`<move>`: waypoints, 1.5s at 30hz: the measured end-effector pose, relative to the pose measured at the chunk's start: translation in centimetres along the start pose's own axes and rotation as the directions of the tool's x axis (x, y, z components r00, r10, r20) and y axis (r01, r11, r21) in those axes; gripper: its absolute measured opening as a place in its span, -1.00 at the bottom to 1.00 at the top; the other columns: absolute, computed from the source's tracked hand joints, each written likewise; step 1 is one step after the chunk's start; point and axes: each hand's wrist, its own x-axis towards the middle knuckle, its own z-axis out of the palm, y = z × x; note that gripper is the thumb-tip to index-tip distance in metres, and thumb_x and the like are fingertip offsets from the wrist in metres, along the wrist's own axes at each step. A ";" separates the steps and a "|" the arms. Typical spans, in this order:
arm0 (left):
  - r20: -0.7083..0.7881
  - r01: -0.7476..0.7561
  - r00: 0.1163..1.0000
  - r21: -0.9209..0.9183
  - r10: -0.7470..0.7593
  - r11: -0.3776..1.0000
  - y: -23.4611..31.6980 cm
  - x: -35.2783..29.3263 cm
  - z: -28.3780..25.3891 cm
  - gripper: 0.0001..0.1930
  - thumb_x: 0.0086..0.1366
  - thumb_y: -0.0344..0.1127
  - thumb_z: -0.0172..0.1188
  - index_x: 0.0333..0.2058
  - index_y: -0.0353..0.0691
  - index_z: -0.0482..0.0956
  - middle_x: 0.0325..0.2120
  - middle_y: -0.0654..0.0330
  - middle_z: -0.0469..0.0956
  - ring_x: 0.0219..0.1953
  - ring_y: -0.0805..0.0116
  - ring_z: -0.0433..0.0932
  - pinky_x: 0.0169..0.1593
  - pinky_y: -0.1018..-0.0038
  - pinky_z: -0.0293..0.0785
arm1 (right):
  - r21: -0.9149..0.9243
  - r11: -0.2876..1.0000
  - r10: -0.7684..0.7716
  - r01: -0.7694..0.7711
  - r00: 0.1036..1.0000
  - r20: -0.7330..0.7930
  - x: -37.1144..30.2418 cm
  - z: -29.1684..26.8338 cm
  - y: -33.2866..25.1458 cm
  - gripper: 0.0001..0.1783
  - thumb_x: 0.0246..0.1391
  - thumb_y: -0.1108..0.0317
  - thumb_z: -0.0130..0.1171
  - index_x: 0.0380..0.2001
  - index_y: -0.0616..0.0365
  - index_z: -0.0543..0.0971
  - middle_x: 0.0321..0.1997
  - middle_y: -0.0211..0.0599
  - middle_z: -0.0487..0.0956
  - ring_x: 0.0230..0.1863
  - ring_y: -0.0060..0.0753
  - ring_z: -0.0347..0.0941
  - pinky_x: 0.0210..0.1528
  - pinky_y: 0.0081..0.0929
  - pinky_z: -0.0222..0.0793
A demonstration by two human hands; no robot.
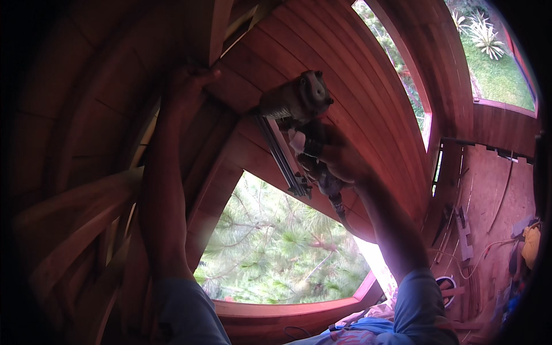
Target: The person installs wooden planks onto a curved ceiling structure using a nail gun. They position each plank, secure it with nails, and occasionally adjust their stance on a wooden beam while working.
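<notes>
My right hand (339, 158) is closed round the handle of a dark pneumatic nail gun (296, 98). Its rounded head points up against the reddish wooden boards (339, 63), and its long straight magazine (282, 155) slants downward. From the handle's lower end hangs an air hose (339, 210). My left hand (190, 83) is raised at the upper left, by the foot of a wooden post (220, 31). Its thumb sticks out to the right, while shadow hides the other fingers, so I cannot see whether they grip the wood.
Below the nail gun is a window opening (276, 247) with green foliage beyond. Curved timber pieces (86, 201) stand at the left. At the right, a wooden floor (483, 201) holds scraps, a thin hose, a round container (445, 283) and a yellow item (531, 244).
</notes>
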 end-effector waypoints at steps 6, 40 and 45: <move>0.033 -0.040 0.999 0.147 0.036 0.988 0.0 0.6 -0.8 -0.73 0.08 -0.20 0.49 -0.35 -0.26 0.68 -0.39 0.26 0.63 -0.28 0.50 0.55 -0.11 0.45 0.40 | 0.000 1.000 -0.017 0.017 1.000 0.000 0.0 0.2 -0.2 -0.51 0.15 -0.05 0.31 -0.16 0.16 0.49 -0.56 -0.48 0.44 -0.64 -0.65 0.34 -0.56 -0.55 0.27; 0.048 -0.124 0.992 0.204 0.117 0.971 -1.4 0.6 -1.1 -0.68 0.19 -0.19 0.38 -0.25 -0.36 0.68 -0.37 0.19 0.64 -0.28 0.46 0.57 -0.14 0.41 0.45 | 0.028 0.994 0.106 -0.103 0.984 -0.142 -7.8 -1.5 0.8 -0.58 0.18 -0.03 0.30 -0.36 0.10 0.46 -0.58 -0.47 0.44 -0.64 -0.65 0.34 -0.58 -0.57 0.24; 0.140 -0.260 0.965 0.438 0.221 0.860 -1.5 -0.5 -2.5 -0.76 0.33 -0.24 0.29 -0.19 -0.32 0.66 -0.33 0.31 0.60 -0.29 0.55 0.52 -0.21 0.46 0.46 | 0.044 0.999 0.010 -0.005 0.993 -0.115 -7.7 -1.9 0.6 -0.56 0.18 -0.04 0.29 -0.33 0.14 0.47 -0.57 -0.47 0.45 -0.61 -0.66 0.35 -0.55 -0.59 0.22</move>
